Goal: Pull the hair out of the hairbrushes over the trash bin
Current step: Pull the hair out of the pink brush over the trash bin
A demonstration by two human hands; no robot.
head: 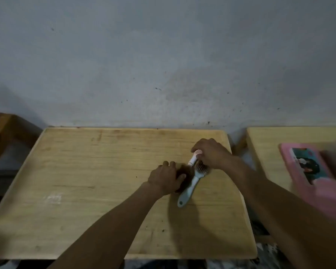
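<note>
Two bare forearms reach in from the near edge over a pale wooden table [70, 171], worn and scuffed, with a whitish smear left of centre.

Nearest of the task items: a light blue-grey hairbrush [190, 186] lying flat on the table, handle toward the near side, bristle head up and away. The head shows pale pins; hair content too blurred to judge.

Left hand [167, 179] sits just left of that brush, fingers curled around a dark brown object [184, 171], either a clump of hair or a dark brush head; blur prevents telling which. The dark mass touches the blue-grey brush's neck.

Right hand [211, 154] is farther back, clenched around a white and pink handle [194, 157] that angles down toward the dark mass. Whether handle and dark mass are one brush, cannot tell.

To the right, a second wooden table [270, 144], separated by a narrow gap, carries a pink flat case [306, 171] with a dark picture panel, heavily blurred.

At far left, a wooden frame [2, 129]. Behind everything, a grey speckled wall [163, 55].
</note>
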